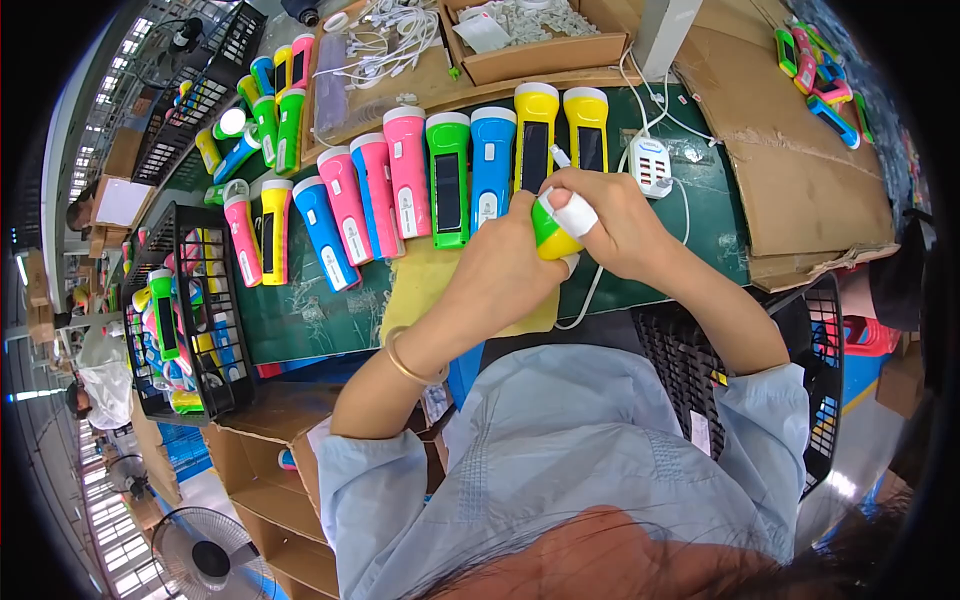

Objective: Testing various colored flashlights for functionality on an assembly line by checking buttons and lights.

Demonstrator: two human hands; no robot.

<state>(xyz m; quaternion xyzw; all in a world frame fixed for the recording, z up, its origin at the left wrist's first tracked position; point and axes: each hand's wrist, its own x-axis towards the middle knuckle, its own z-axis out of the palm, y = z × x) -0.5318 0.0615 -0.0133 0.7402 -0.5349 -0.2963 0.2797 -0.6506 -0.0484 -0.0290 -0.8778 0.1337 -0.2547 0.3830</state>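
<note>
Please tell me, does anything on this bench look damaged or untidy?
Yes. The cardboard sheet on the right of the green bench has a ragged front edge, so looks worn. At the back, white cables lie tangled, unlike the row of flashlights.

Lettering: none legible; all print too small or blurred to make out. Labelled items: one pink flashlight [242, 232], far left of the row, white label [249, 268] low on the handle, small dark marks. One leaning blue flashlight [318, 222], similar white label at the lower end. One tall pink flashlight [407, 165], white label low on the body, dark marks. One upright blue flashlight [493, 160], white label on the lower handle, fine dark marks. One white multi-port charger [652, 170], small print at its upper end, unreadable.
</note>
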